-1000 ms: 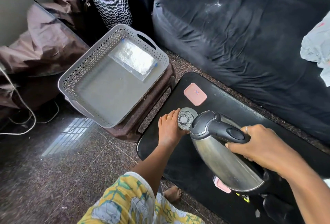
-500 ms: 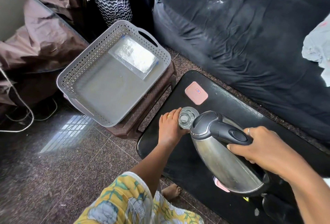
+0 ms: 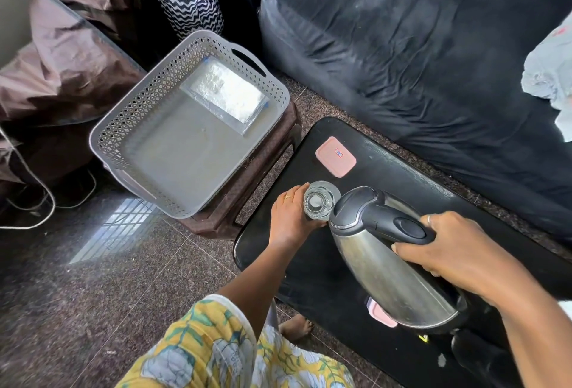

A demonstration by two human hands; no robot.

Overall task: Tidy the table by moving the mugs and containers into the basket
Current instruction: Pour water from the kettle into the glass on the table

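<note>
In the head view the left hand (image 3: 289, 220) is wrapped round an upright clear glass (image 3: 319, 202) on the black worktop (image 3: 402, 171), while the right hand (image 3: 461, 254) clenches the handle of a steel kettle (image 3: 380, 270) tipped toward the glass. The grey basket (image 3: 106, 140) lies beyond and left of the left hand, off the worktop's end, so that hand looks the nearer one for carrying the glass across.

Home living room: dark sofa (image 3: 418, 56), low table (image 3: 387, 165), stone floor (image 3: 77, 310).
</note>
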